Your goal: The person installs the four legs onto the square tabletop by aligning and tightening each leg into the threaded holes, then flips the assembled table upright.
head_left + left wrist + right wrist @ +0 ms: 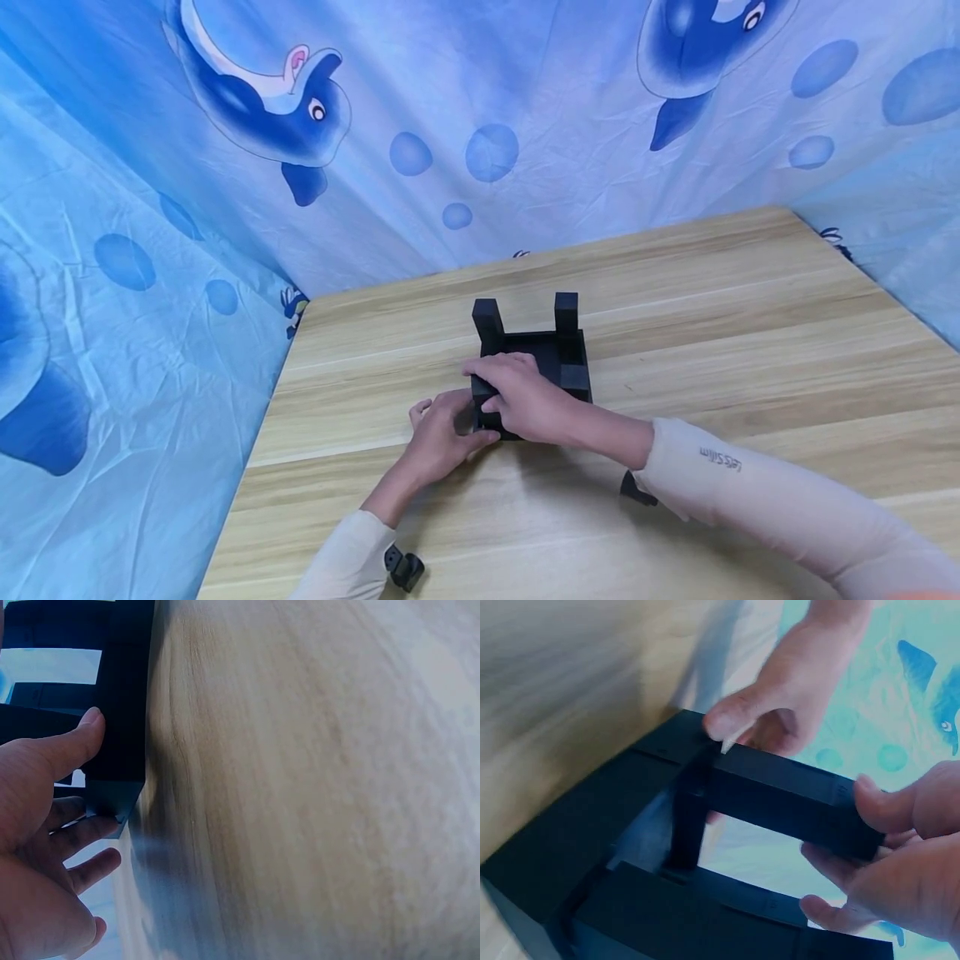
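A small black table [543,346], square and upside down, stands on the wooden tabletop with its legs pointing up. My right hand [528,404] grips the near-left leg [780,784]; in the right wrist view, thumb and fingers lie on either side of its free end. At the foot of that leg, my left hand [442,437] holds the near-left corner of the base. The left wrist view shows the left thumb [82,742] on one side of the base and fingers around the corner. My right hand hides part of the base's inside in the head view.
The light wood tabletop [712,333] reaches back to a blue curtain [570,167] printed with dolphins and bubbles. More curtain hangs at the left and right sides. A small black device [405,569] sits at the left wrist, another [637,489] under the right.
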